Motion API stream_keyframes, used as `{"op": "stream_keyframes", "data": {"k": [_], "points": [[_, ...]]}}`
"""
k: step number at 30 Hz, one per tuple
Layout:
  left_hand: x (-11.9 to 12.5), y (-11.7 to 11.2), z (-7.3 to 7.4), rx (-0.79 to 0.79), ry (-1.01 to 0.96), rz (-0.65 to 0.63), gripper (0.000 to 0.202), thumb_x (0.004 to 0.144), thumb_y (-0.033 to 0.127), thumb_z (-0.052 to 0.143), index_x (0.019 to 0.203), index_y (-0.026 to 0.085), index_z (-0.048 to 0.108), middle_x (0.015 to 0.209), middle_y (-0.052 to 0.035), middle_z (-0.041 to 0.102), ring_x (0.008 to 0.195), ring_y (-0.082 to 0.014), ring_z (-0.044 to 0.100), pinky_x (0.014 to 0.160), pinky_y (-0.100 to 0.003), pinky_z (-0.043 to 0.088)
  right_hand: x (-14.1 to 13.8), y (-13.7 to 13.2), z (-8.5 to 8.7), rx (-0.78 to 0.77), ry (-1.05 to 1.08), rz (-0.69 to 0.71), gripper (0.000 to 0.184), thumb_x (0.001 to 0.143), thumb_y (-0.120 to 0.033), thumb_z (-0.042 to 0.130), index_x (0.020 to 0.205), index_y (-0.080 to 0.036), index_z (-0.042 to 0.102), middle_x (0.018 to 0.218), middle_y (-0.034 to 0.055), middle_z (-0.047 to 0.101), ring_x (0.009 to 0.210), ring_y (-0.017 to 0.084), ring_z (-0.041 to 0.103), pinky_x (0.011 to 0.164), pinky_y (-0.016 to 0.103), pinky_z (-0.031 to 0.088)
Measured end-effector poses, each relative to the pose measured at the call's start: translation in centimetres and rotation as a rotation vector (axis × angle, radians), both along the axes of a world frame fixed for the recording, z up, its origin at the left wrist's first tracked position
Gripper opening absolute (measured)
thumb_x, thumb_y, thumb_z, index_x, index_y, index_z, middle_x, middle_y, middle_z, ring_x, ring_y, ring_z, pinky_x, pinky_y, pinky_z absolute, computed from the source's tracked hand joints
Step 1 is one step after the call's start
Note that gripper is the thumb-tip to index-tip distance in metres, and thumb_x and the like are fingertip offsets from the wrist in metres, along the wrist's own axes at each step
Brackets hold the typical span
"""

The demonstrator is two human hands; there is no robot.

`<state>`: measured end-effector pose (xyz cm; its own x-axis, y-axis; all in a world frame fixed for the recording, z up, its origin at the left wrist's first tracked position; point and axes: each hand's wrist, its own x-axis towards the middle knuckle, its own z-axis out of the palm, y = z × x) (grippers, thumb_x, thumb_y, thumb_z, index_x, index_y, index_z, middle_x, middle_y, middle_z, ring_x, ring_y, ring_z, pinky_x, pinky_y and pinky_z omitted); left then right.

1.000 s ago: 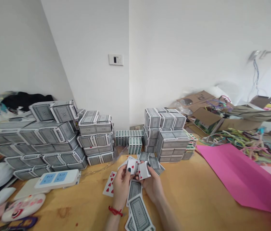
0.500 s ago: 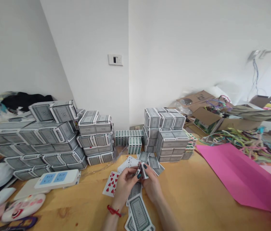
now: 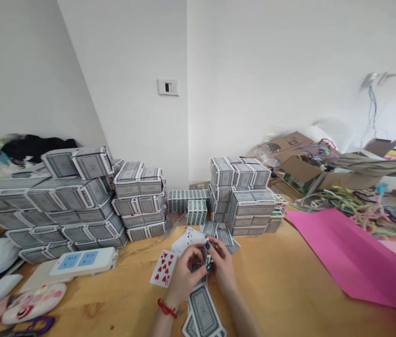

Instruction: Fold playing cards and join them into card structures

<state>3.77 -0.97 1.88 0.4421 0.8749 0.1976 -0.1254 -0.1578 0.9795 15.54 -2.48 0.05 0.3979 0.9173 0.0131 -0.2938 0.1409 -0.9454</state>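
Between my two hands, just above the table, is a folded playing card (image 3: 205, 252), mostly covered by my fingers. My left hand (image 3: 186, 271) grips it from the left, thumb pressed against its lower part. From the other side my right hand (image 3: 221, 263) pinches its upper end. A nine of hearts (image 3: 164, 268) lies face up to the left of my left hand. White face-up cards (image 3: 188, 238) and green-backed cards (image 3: 223, 235) spread just beyond my fingers. Below my wrists lies a loose pile of green-backed cards (image 3: 204, 309).
Blocks built of folded cards are stacked at left (image 3: 67, 194), centre left (image 3: 139, 199) and right (image 3: 250, 201). Green card boxes (image 3: 197, 211) stand between. A power strip (image 3: 83, 261) lies left, pink paper (image 3: 348, 252) right, with tangled coloured strands (image 3: 352, 203) and a cardboard box (image 3: 303, 175) behind.
My fingers have shifted on the folded card: the right hand has turned and its fingers now sit over the top, while the left thumb has moved lower. The surrounding stacks stay put.
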Motion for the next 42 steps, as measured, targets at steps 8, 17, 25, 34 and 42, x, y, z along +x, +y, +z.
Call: {"op": "stream_keyframes", "data": {"k": [8,17,25,34,42], "points": [[0.3,-0.3,-0.2,0.126,0.123,0.176,0.054,0.066,0.009,0.051,0.117,0.022,0.039,0.118,-0.0069,0.046,0.109,-0.0194,0.044,0.09,-0.034,0.038,-0.1,0.1,-0.1,-0.033,0.027,-0.04,0.037,0.062,-0.04,0.063,0.092,-0.017,0.059,0.088,0.0074,0.063,0.076,0.02,0.057,0.06,0.027,0.045],[0.0,-0.3,-0.4,0.315,0.337,0.236,0.062,0.06,0.002,0.045,0.117,0.024,0.041,0.122,-0.0057,0.042,0.115,-0.0218,0.035,0.098,-0.041,0.029,-0.2,-0.1,0.1,0.01,-0.082,-0.005,0.033,0.065,-0.036,0.061,0.093,-0.019,0.059,0.085,0.005,0.062,0.07,0.017,0.055,0.06,0.027,0.044],[0.0,-0.3,-0.5,0.333,0.339,0.238,0.057,0.064,0.005,0.047,0.118,0.024,0.041,0.121,-0.0049,0.044,0.115,-0.0202,0.037,0.098,-0.039,0.029,-0.4,0.4,-0.4,0.042,-0.108,-0.04,0.034,0.058,-0.037,0.066,0.086,-0.019,0.062,0.079,0.0035,0.063,0.069,0.017,0.055,0.066,0.029,0.044],[0.1,-0.3,-0.5,0.304,0.281,0.249,0.055,0.063,0.007,0.049,0.115,0.024,0.044,0.118,-0.0061,0.046,0.11,-0.0213,0.042,0.093,-0.038,0.035,-0.4,0.4,-0.6,0.026,-0.114,-0.028,0.031,0.062,-0.036,0.063,0.087,-0.019,0.06,0.082,0.0029,0.061,0.07,0.016,0.054,0.067,0.029,0.044],[0.3,-0.3,-1.0,0.338,0.37,0.352,0.057,0.062,0.005,0.047,0.115,0.025,0.044,0.117,-0.0054,0.046,0.112,-0.0218,0.04,0.096,-0.043,0.031,-0.8,0.4,-0.9,0.064,-0.188,-0.052,0.028,0.061,-0.033,0.063,0.086,-0.02,0.06,0.081,0.0025,0.06,0.071,0.017,0.053,0.067,0.029,0.043]]}}
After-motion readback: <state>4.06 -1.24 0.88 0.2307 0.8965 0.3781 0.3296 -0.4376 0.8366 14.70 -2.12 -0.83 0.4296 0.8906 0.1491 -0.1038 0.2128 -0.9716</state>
